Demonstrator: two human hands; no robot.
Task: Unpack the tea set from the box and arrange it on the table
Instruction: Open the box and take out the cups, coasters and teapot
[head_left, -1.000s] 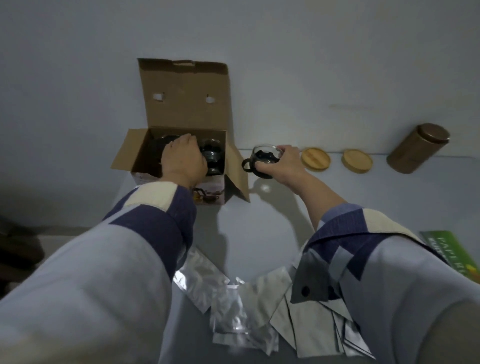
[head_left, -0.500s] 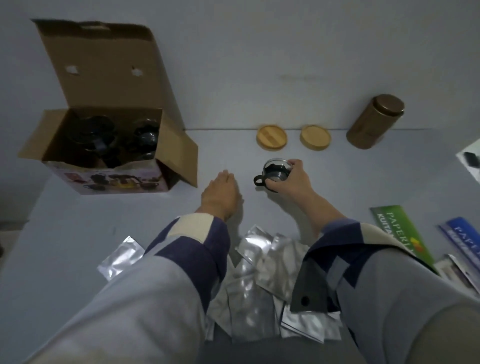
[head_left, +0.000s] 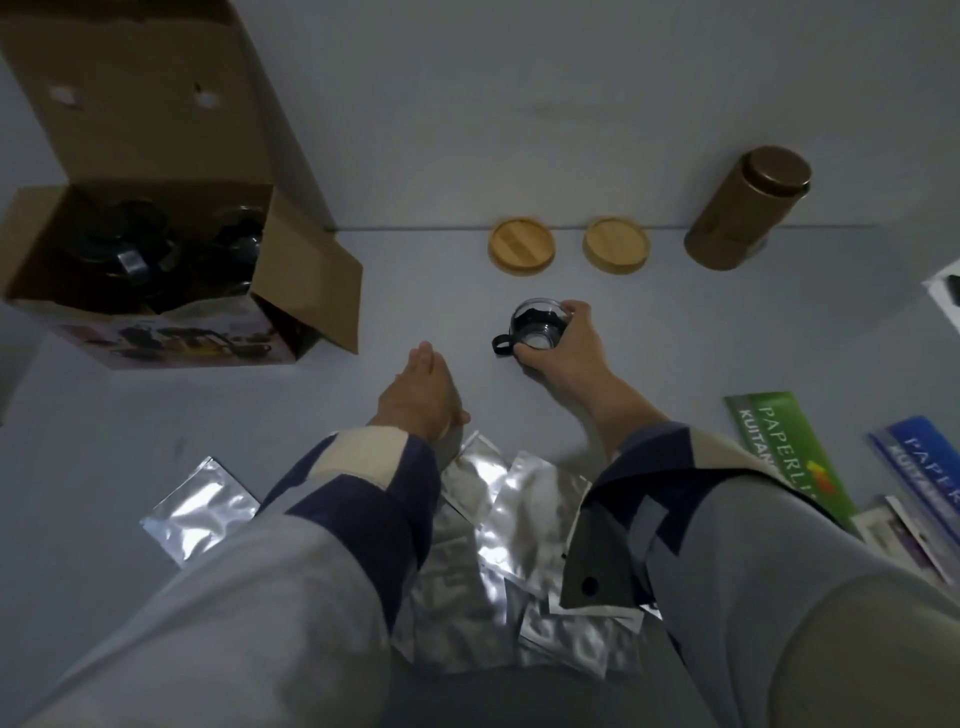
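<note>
An open cardboard box (head_left: 291, 280) stands at the far left of the grey table (head_left: 156, 415), its lid up against the wall. Dark glass pieces of the tea set (head_left: 156, 249) fill it. My right hand (head_left: 569, 353) grips a small glass cup with a black handle (head_left: 532, 330), tilted, just above or on the table in front of two round wooden coasters (head_left: 521, 243). My left hand (head_left: 423, 392) lies flat on the table with straight fingers, left of the cup, holding nothing.
A brown cylindrical tin (head_left: 748, 208) stands at the back right by the wall. Several silver foil pouches (head_left: 498, 509) lie near the front edge. Green and blue booklets (head_left: 779, 447) lie at the right.
My left hand left the box and came down flat on the table. My right hand carried the cup from beside the box toward me, in front of the coasters. The view shifted right.
</note>
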